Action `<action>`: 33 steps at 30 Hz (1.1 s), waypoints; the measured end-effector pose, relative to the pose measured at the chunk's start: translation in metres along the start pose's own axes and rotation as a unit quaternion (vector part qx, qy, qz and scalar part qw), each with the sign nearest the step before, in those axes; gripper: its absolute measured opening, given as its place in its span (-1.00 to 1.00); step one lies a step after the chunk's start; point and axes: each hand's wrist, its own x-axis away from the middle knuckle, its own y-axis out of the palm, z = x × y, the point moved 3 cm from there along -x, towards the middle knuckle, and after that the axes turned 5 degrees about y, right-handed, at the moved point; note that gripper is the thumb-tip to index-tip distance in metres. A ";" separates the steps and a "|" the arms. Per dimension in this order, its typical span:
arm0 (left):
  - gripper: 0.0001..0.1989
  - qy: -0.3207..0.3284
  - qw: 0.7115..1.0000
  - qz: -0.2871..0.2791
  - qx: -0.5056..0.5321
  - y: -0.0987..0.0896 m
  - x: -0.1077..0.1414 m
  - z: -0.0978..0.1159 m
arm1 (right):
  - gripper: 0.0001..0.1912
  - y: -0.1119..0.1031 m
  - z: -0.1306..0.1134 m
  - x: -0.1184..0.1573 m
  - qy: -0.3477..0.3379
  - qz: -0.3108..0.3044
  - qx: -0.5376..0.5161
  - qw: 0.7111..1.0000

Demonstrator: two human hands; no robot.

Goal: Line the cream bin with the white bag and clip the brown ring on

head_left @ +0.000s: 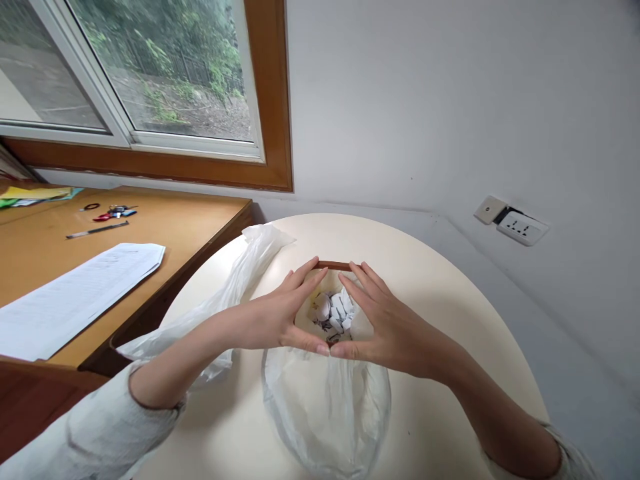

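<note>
A small brown-rimmed container [334, 265] stands upright on the pale round table [440, 413], with torn white paper pieces [335, 310] inside it. My left hand [283, 317] spans its left side, fingers at the far rim and thumb at the near edge. On the right side my right hand [387, 323] grips it the same way, and the two thumbs nearly touch. Most of the container's outer walls is hidden by the hands. A thin clear plastic bag [325, 413] spreads in front of the container, below my thumbs.
Another crumpled white plastic bag [245, 270] lies left, partly behind my left forearm. A wooden desk [200, 220] adjoins the table, bearing paper sheets [85, 297], a pen [97, 230] and keys [117, 211]. The wall carries a socket [523, 227].
</note>
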 end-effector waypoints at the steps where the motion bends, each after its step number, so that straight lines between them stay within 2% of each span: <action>1: 0.02 -0.002 1.000 0.005 0.005 0.001 0.000 -0.001 | -0.08 0.003 0.000 0.000 0.000 0.022 -0.009 1.000; 4: -0.03 -0.013 0.999 0.043 0.024 0.007 0.002 -0.002 | -0.31 0.015 0.002 0.002 0.012 0.123 -0.054 0.991; 6: -0.16 -0.020 0.995 0.093 0.034 0.012 0.005 -0.001 | -0.41 0.024 0.005 0.006 0.026 0.184 -0.094 0.978; 8: -0.30 -0.023 0.988 0.146 0.039 0.018 0.010 0.001 | -0.44 0.034 0.008 0.012 0.035 0.220 -0.127 0.967; 10: -0.40 -0.016 0.985 0.169 0.030 0.023 0.016 0.006 | -0.43 0.042 0.013 0.018 0.037 0.236 -0.153 0.959; 14: -0.50 0.026 0.989 0.141 -0.037 0.022 0.030 0.013 | -0.42 0.050 0.029 0.027 0.073 0.243 -0.203 0.946; 19: -0.84 0.075 0.988 0.108 -0.084 0.008 0.042 0.014 | -0.40 0.053 0.060 0.026 0.148 0.258 -0.245 0.923; 26: -0.86 0.098 0.989 0.069 -0.090 0.001 0.049 0.031 | -0.36 0.068 0.100 0.018 0.199 0.259 -0.254 0.910; 33: -0.77 0.128 0.981 0.049 -0.139 0.016 0.045 0.052 | -0.40 0.091 0.121 0.019 0.209 0.256 -0.262 0.907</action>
